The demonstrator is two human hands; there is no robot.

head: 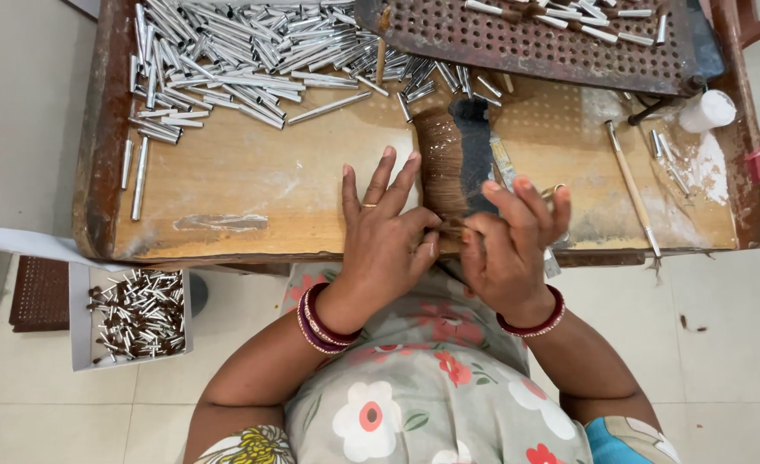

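A thick bundle of brown bristle hair lies on the wooden tray table, with a dark band along its right side. My left hand rests flat beside the bundle's near end, fingers spread, thumb and forefinger pinching at a small tuft. My right hand meets it from the right, fingertips pinched on the same tuft of hair at the tray's front edge.
A heap of several silver metal tubes covers the tray's far left. A perforated brown board with more tubes sits at the far right. A thin stick and white powder lie right. A white box of finished pieces stands on the floor left.
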